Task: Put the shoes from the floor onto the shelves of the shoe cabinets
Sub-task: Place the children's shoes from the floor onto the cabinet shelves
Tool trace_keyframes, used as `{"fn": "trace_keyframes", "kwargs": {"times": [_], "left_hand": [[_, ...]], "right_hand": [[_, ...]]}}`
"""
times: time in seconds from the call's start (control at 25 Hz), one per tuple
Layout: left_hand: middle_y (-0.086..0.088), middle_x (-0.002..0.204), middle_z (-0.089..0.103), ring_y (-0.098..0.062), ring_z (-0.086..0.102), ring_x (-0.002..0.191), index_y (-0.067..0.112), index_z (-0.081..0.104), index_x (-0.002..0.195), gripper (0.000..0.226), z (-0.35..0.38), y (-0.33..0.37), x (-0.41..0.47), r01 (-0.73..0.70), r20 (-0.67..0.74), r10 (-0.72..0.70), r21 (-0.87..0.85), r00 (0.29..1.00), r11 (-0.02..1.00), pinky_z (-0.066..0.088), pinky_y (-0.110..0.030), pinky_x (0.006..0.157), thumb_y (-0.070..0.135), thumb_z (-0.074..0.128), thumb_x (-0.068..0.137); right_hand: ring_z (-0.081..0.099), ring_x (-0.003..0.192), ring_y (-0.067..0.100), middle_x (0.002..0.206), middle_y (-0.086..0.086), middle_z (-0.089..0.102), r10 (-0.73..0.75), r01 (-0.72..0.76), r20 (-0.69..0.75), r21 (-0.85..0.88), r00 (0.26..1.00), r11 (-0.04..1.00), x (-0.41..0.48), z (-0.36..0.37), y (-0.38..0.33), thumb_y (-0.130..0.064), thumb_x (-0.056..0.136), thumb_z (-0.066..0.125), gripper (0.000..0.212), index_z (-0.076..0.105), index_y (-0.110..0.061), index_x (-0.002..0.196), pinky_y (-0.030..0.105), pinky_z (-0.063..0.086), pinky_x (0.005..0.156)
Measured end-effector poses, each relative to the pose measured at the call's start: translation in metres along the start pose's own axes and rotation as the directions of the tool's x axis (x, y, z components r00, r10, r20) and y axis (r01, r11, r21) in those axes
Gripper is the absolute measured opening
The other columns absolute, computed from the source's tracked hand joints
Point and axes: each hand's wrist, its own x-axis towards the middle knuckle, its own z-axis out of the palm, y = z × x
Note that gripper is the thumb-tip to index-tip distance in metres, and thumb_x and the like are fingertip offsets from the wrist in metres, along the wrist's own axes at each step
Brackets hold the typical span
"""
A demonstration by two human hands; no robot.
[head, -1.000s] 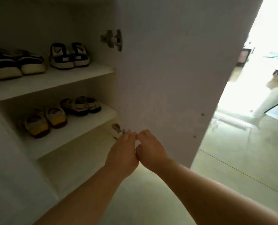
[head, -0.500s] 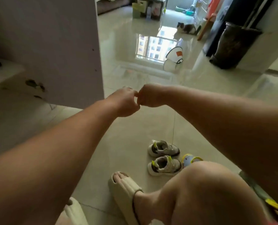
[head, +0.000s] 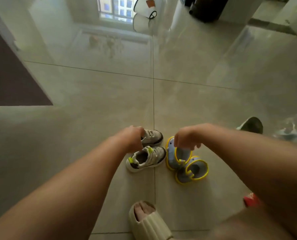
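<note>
While both arms reach down, the left hand (head: 132,138) covers the heel of the farther white-and-grey child's sneaker (head: 153,136); its fingers are hidden, so any hold cannot be told. Its lime-tabbed twin (head: 145,160) lies just beside, astride a joint of the glossy beige tiled floor (head: 92,122). The right hand (head: 185,141) hangs half-curled at the rim of a blue yellow-trimmed clog (head: 178,157); whether it holds the clog is unclear. A second clog (head: 192,170) touches the first. A red item (head: 251,200) bears pale, unreadable marks.
</note>
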Motion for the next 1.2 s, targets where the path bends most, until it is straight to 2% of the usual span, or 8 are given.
{"fn": "trace_keyframes", "kwargs": {"times": [0.2, 0.32, 0.4, 0.48, 0.68, 0.88, 1.04, 1.2], "left_hand": [[-0.007, 0.124, 0.057, -0.028, 0.057, 0.111, 0.017, 0.05, 0.125, 0.039, 0.042, 0.012, 0.051, 0.04, 0.045, -0.049, 0.174, 0.998, 0.984, 0.048, -0.036, 0.086, 0.017, 0.056, 0.086], [-0.006, 0.127, 0.055, -0.026, 0.051, 0.118, 0.016, 0.049, 0.125, 0.039, 0.059, 0.005, 0.073, 0.084, 0.036, -0.095, 0.242, 0.995, 0.967, 0.044, -0.036, 0.093, 0.019, 0.056, 0.087], [-0.006, 0.129, 0.054, -0.026, 0.047, 0.122, 0.016, 0.048, 0.129, 0.042, 0.071, -0.001, 0.085, 0.083, 0.044, -0.101, 0.302, 0.994, 0.95, 0.04, -0.037, 0.099, 0.02, 0.056, 0.087], [-0.006, 0.128, 0.055, -0.025, 0.046, 0.122, 0.016, 0.05, 0.128, 0.04, 0.081, -0.006, 0.096, 0.07, 0.041, -0.089, 0.351, 0.995, 0.934, 0.038, -0.037, 0.101, 0.021, 0.054, 0.088], [0.001, 0.12, 0.063, -0.022, 0.054, 0.116, 0.023, 0.058, 0.115, 0.028, 0.096, -0.013, 0.111, 0.066, -0.053, -0.05, 0.398, 0.997, 0.915, 0.039, -0.035, 0.086, 0.023, 0.051, 0.088], [0.002, 0.121, 0.064, -0.022, 0.061, 0.113, 0.023, 0.06, 0.12, 0.032, 0.108, -0.018, 0.106, 0.155, -0.043, -0.149, 0.301, 0.988, 0.941, 0.045, -0.03, 0.079, 0.026, 0.05, 0.089], [0.002, 0.111, 0.067, -0.022, 0.064, 0.107, 0.028, 0.06, 0.107, 0.025, 0.079, -0.038, 0.08, 0.232, -0.076, -0.221, 0.193, 0.972, 0.953, 0.041, -0.028, 0.074, 0.036, 0.051, 0.085], [0.003, 0.113, 0.067, -0.023, 0.063, 0.108, 0.027, 0.061, 0.11, 0.032, 0.013, -0.079, 0.026, 0.373, -0.088, -0.362, 0.24, 0.928, 0.896, 0.046, -0.03, 0.08, 0.045, 0.049, 0.086]], "right_hand": [[0.054, 0.122, 0.04, 0.116, 0.023, 0.058, 0.085, -0.144, 0.268, 0.211, 0.96, 0.967, 0.024, 0.01, 0.03, -0.01, 0.097, 0.047, 0.027, 0.058, 0.004, 0.118, 0.042, 0.043, 0.103], [0.06, 0.115, 0.034, 0.131, 0.018, 0.057, 0.12, -0.169, 0.252, 0.184, 0.96, 0.968, 0.03, 0.028, 0.04, -0.016, 0.101, 0.041, 0.033, 0.055, 0.004, 0.123, 0.031, 0.046, 0.083], [0.066, 0.073, 0.027, 0.121, 0.022, 0.063, 0.152, -0.235, 0.335, 0.225, 0.93, 0.946, 0.045, 0.042, 0.046, -0.026, 0.105, 0.026, 0.045, 0.055, 0.009, 0.11, 0.028, 0.043, 0.061], [0.056, 0.041, 0.022, 0.081, 0.022, 0.07, 0.196, -0.352, 0.356, 0.45, 0.914, 0.821, 0.073, 0.065, 0.053, -0.036, 0.105, 0.016, 0.048, 0.049, 0.0, 0.103, 0.023, 0.041, 0.05], [0.045, 0.05, 0.022, 0.063, 0.013, 0.047, 0.34, -0.365, 0.205, 0.775, 0.918, 0.516, 0.124, 0.106, 0.061, -0.022, 0.098, 0.038, 0.029, 0.051, -0.009, 0.076, 0.026, 0.042, 0.055], [0.061, 0.107, 0.027, 0.121, 0.014, 0.062, 0.437, -0.389, 0.104, 0.665, 0.894, 0.638, 0.143, 0.101, 0.048, -0.012, 0.094, 0.043, 0.029, 0.06, -0.003, 0.116, 0.029, 0.047, 0.082], [0.065, 0.09, 0.027, 0.099, 0.012, 0.068, 0.422, -0.325, -0.024, 0.599, 0.906, 0.732, 0.114, 0.066, 0.034, -0.013, 0.082, 0.057, 0.011, 0.064, -0.011, 0.091, 0.029, 0.05, 0.073], [0.059, 0.083, 0.023, 0.089, 0.008, 0.06, 0.187, -0.095, -0.175, 0.434, 0.966, 0.896, 0.073, -0.005, 0.011, -0.013, 0.082, 0.056, 0.008, 0.062, -0.013, 0.087, 0.025, 0.044, 0.069]]}}
